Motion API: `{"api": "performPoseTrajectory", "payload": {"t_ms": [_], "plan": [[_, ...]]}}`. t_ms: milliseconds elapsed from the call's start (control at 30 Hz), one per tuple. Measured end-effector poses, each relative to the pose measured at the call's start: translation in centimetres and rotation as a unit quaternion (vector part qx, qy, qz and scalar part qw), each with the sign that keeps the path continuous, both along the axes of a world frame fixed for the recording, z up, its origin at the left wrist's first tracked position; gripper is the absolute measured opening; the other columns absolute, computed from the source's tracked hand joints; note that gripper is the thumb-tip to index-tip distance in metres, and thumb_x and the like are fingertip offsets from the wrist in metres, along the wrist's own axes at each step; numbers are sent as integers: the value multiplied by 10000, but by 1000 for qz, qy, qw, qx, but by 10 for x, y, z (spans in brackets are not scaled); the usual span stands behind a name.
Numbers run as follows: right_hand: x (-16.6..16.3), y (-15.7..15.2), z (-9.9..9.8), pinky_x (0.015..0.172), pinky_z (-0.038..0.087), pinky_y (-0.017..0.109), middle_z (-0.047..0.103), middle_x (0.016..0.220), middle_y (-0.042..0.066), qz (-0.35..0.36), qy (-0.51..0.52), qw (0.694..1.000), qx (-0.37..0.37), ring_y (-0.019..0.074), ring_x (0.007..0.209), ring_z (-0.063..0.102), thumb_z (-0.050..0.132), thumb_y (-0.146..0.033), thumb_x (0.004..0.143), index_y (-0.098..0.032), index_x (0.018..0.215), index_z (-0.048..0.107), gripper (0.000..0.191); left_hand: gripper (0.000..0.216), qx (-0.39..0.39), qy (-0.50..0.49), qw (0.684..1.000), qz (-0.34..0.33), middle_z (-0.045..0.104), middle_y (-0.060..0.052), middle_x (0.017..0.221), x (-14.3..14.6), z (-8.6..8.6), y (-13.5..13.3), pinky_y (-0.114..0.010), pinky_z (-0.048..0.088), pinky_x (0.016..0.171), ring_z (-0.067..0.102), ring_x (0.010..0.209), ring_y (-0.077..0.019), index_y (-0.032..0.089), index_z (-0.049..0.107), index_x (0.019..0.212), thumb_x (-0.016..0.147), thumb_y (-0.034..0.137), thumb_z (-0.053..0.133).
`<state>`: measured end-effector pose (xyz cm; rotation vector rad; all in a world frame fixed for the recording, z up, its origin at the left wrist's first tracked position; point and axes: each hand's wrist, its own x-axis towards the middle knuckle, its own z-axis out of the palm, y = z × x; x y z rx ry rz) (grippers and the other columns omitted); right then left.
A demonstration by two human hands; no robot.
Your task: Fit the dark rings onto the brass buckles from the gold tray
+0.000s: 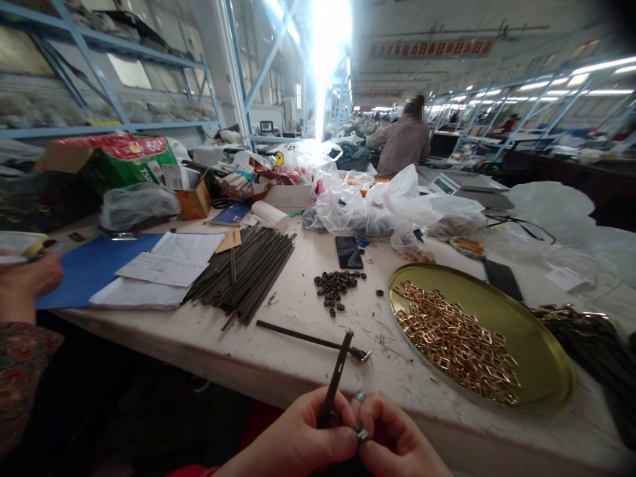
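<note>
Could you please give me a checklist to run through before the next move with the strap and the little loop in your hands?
1. Grip of the left hand on the dark strap: ok, closed around its lower end.
2. The small dark loop pinched at the right hand: ok.
3. Strap end entered into the loop: cannot tell, the fingers hide it.
4. The gold buckles lying in the tray, on the right-hand side: ok.
5. The spare dark loops piled on the table: ok.
6. The co-worker's hand apart from the strap: ok.
</note>
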<state>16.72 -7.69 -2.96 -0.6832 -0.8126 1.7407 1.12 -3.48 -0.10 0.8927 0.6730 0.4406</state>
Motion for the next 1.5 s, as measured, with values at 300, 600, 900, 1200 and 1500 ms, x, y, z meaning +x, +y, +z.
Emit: {"api": "performPoseTrajectory", "payload": {"t_ms": [300,600,900,1200,1500], "plan": [[0,-5,-16,653,407,213,569,721,-13,-59,-50,996,46,120,702,518,701,-244,686,-208,676,564,142,66,294,98,948,79,441,13,697,5,10,-7,-195,323,543,406,605,-92,159,458,638,629,131,518],[-10,2,-1,613,411,190,575,636,-38,-142,-125,980,-61,98,624,517,750,-287,615,-191,637,553,220,46,292,266,908,142,439,26,613,15,-1,-14,-209,344,532,405,562,-107,170,455,671,716,177,462],[2,10,-8,625,421,218,558,660,-22,-93,-166,981,-33,122,658,514,703,-332,672,-188,677,560,203,74,311,305,888,148,444,17,621,21,-6,-11,-233,354,559,431,586,-128,184,418,672,744,195,429],[-2,14,-19,551,398,216,518,593,-42,-124,-224,966,-41,116,579,476,700,-335,652,-183,639,527,231,85,452,309,828,118,520,-43,719,18,-19,-13,-257,379,615,493,659,-161,188,429,702,758,131,401],[-1,11,-35,659,445,264,583,718,7,-175,-379,906,71,167,691,558,554,-279,778,-191,795,556,90,98,396,313,862,56,606,-40,772,15,-12,7,-243,382,658,540,731,-169,165,556,787,794,181,459]]}}
